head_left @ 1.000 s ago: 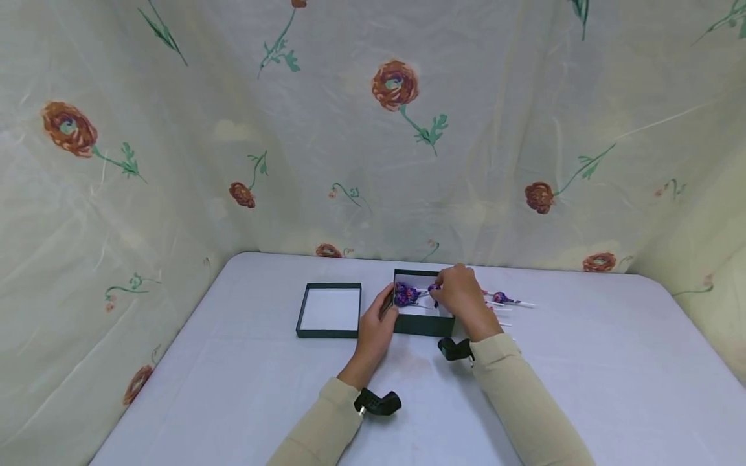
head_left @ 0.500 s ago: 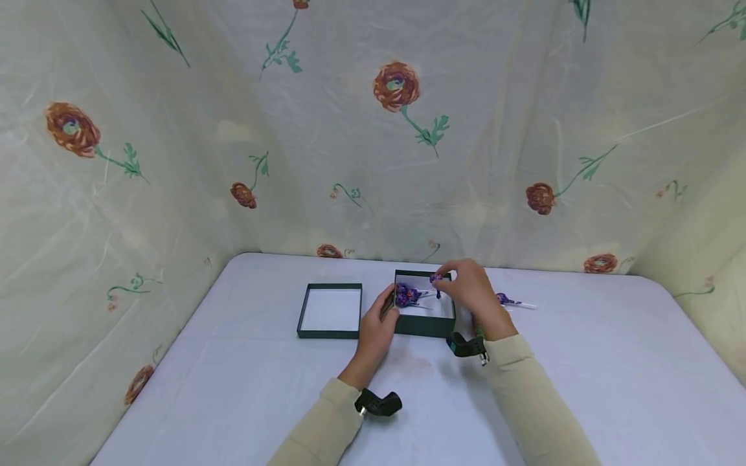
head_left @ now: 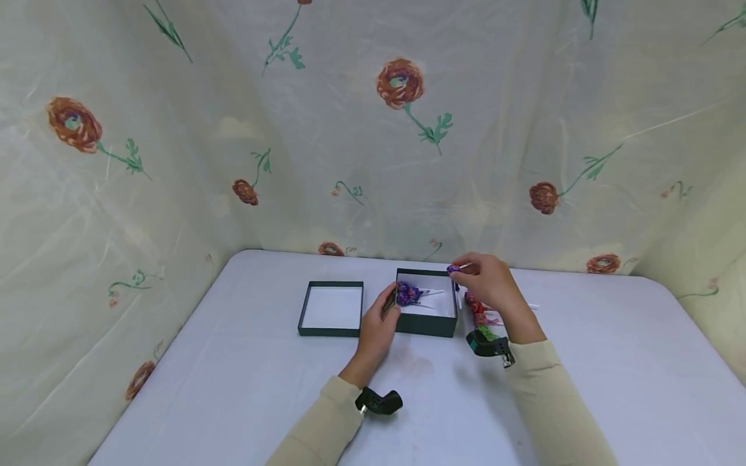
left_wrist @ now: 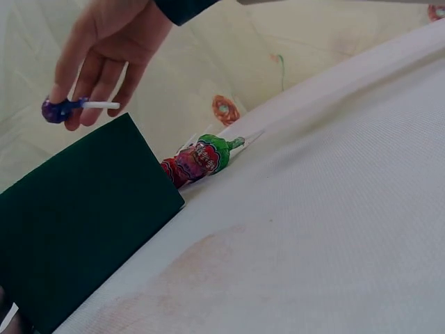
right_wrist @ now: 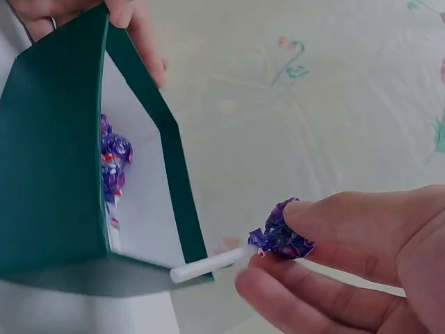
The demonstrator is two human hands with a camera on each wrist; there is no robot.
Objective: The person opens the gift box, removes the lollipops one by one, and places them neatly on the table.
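Note:
My right hand point(head_left: 492, 279) pinches a purple-wrapped lollipop point(right_wrist: 281, 233) by its candy head, between thumb and fingertips. In the head view it is over the right rim of a dark green box point(head_left: 427, 325) with a white inside. The lollipop's white stick points toward the box in the right wrist view. With thumb and fingers, my left hand point(head_left: 377, 330) grips the box's left side. Several purple lollipops point(head_left: 407, 294) lie inside at its left end, sticks pointing right.
A shallow green-rimmed lid point(head_left: 331, 332) lies left of the box, white inside facing up. Right of the box are red lollipops point(head_left: 476, 309) and a green one point(left_wrist: 217, 151), partly hidden by my right hand and wrist. A flowered curtain point(head_left: 454, 194) hangs behind the table.
My right hand has moved right and away from me, carrying the purple lollipop from within the box to its right rim. Red and green lollipops have come into view. My left hand stays put.

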